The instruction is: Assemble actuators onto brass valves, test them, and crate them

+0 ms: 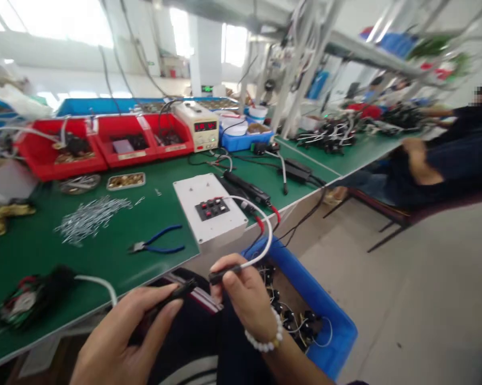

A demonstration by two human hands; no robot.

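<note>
Head view: left hand point(124, 332) pinches a black plug point(184, 290), right hand point(251, 305) a cabled plug point(224, 274) just rightward, ends apart; through the blur, long axes look to me nearly in line

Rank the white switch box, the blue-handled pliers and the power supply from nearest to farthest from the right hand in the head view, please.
1. White switch box, ahead of the right hand, on the green bench.
2. Blue-handled pliers, left of the box.
3. Power supply, at the back, beside the red bins.
</note>
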